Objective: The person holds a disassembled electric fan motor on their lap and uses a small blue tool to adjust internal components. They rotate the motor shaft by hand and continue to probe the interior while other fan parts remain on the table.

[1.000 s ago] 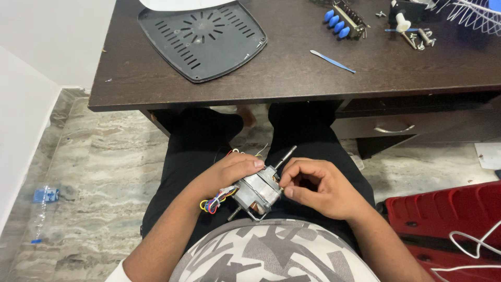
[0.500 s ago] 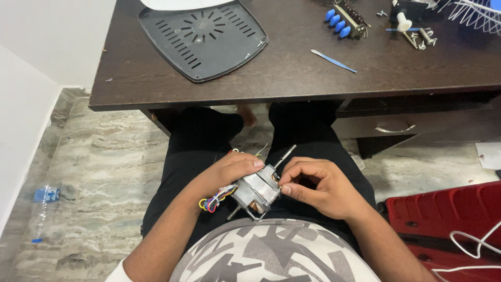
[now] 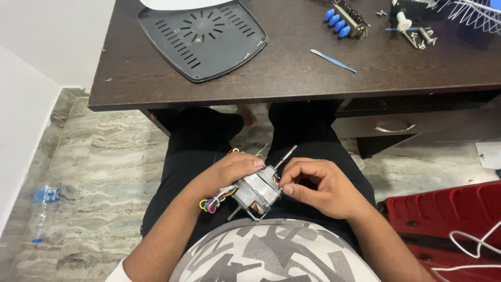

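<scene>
Head view. A small electric motor (image 3: 258, 190), metal-cased with copper windings showing at its near end, sits over the person's lap, below the near edge of the dark wooden counter (image 3: 292, 73). The left hand (image 3: 229, 175) wraps the motor from the left, fingers (image 3: 249, 163) clamped over its top. The right hand (image 3: 318, 185) meets the motor from the right, its fingers (image 3: 288, 189) pinched together against the casing edge; whether they grip a small part there cannot be told. A thin steel shaft (image 3: 286, 156) projects from the motor's far end, tilted toward the counter. A bundle of coloured wires (image 3: 213, 201) hangs from the motor's left side, beneath the left wrist.

On the counter, far beyond the motor, lies a grey slotted plastic cover (image 3: 203, 39). To the right of it lie a slim blue tool (image 3: 333, 60), a switch block with blue buttons (image 3: 344, 21) and loose screws (image 3: 417, 37). A red plastic crate (image 3: 449, 219) stands on the floor to the right of the motor.
</scene>
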